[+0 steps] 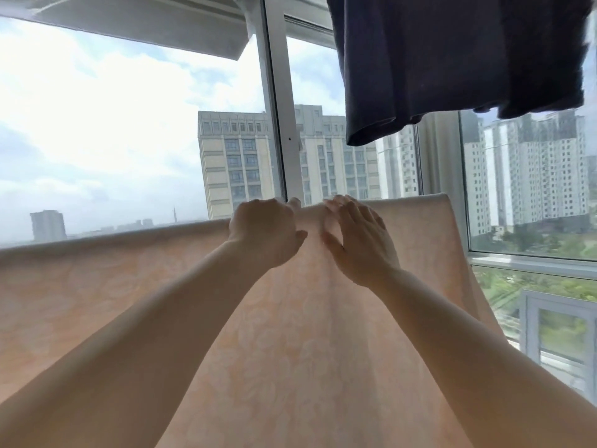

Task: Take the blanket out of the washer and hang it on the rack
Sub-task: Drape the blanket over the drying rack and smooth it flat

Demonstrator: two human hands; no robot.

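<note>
two hands met at the top fold of the pale peach floral-patterned blanket [290, 334], draped over a rail i could not see, below a dark navy hanging garment [452, 59]. my left hand [265, 231] curled over the fold, gripping it; my right hand [358, 240] lay flat with spread fingers, likely smoothing. its long axis ran left-right along the window.

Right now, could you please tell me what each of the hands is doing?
Left hand: fingers curled over the top edge of the peach blanket, gripping it.
Right hand: open, fingers spread, resting on the blanket.
</note>
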